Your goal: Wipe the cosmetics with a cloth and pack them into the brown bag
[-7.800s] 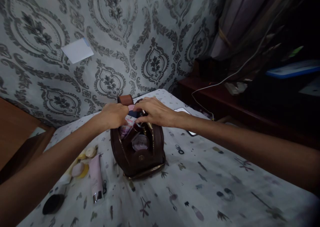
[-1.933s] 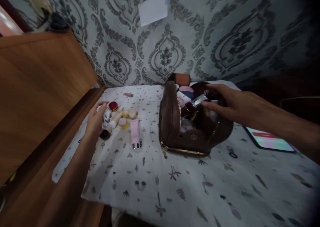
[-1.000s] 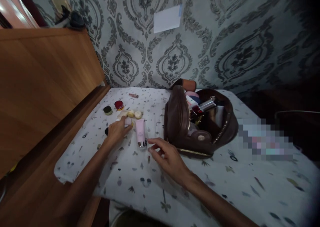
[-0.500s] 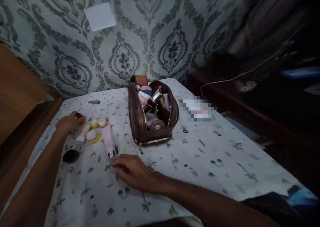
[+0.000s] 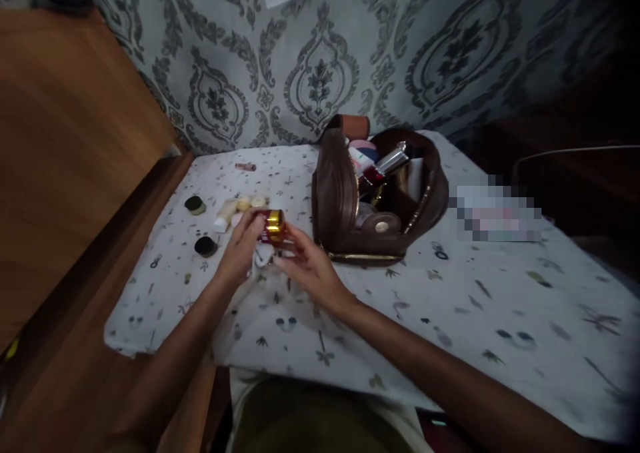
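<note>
A small red jar with a shiny gold band [image 5: 274, 221] is in my left hand [image 5: 241, 243], whose fingers are closed round its left end. My right hand [image 5: 316, 270] meets the jar's right end with its fingertips, the thumb lower down. Just under the jar is a whitish thing [image 5: 263, 256], too blurred to name. Behind my left hand, a cream tube with a white cap [image 5: 226, 214] lies beside small yellow-and-cream pots [image 5: 243, 204], partly hidden. To the right stands an unzipped brown makeup bag [image 5: 334, 196], full of cosmetics, including a silver-and-dark-red tube [image 5: 387, 165].
Two dark-lidded jars [image 5: 195, 204] stand on the left of the patterned white cloth [image 5: 350, 346]. A small pinkish item [image 5: 245, 166] lies farther back. A blurred-out flat item [image 5: 495, 213] is right of the bag. Wooden furniture [image 5: 75, 160] borders the left side.
My left hand has brought the red jar rightward from the left side of the cloth. My right hand has come up to meet it. The view has shifted left and down.
</note>
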Demonstrator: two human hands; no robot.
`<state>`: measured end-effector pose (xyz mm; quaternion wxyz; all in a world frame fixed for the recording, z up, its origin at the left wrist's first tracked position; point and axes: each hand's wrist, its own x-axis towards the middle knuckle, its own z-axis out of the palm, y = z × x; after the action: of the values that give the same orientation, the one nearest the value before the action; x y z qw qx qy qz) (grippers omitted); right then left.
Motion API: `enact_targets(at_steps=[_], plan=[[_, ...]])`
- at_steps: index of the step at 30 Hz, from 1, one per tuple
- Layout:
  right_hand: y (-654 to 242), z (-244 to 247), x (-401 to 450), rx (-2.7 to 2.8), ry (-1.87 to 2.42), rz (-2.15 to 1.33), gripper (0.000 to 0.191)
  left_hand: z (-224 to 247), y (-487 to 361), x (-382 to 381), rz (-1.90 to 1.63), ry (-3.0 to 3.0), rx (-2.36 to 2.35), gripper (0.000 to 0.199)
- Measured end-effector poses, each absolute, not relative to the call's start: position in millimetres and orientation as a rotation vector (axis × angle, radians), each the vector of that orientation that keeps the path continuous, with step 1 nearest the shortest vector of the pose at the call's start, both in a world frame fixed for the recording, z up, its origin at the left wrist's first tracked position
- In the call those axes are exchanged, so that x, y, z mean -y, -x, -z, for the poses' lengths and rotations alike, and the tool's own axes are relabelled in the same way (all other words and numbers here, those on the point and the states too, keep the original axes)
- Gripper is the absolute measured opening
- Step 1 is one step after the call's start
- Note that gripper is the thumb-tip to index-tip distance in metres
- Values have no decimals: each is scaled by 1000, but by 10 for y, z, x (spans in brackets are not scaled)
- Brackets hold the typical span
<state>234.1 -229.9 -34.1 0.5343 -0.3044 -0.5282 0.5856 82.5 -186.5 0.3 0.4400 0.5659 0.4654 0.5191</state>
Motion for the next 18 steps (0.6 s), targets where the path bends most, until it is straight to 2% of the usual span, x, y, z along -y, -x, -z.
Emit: enact_targets(at_steps=[3,8,14,18], plan=[[-2296,360,2266,1189,696,-1328,67,77,-983,2097,-1313,-1524,-1095,36],[-2296,464,2291,1139,754,-1346,60,96,-852,2156,-1167,-1858,-1144,45],[-2276,475,2349,1262,889,-1221,61,35,-802,2258,-1602,-1980,-1239,41],[-2287,477,2376,1418,1000,-1009,52,53,-855,2301,-1385,-2307,-1236,35]])
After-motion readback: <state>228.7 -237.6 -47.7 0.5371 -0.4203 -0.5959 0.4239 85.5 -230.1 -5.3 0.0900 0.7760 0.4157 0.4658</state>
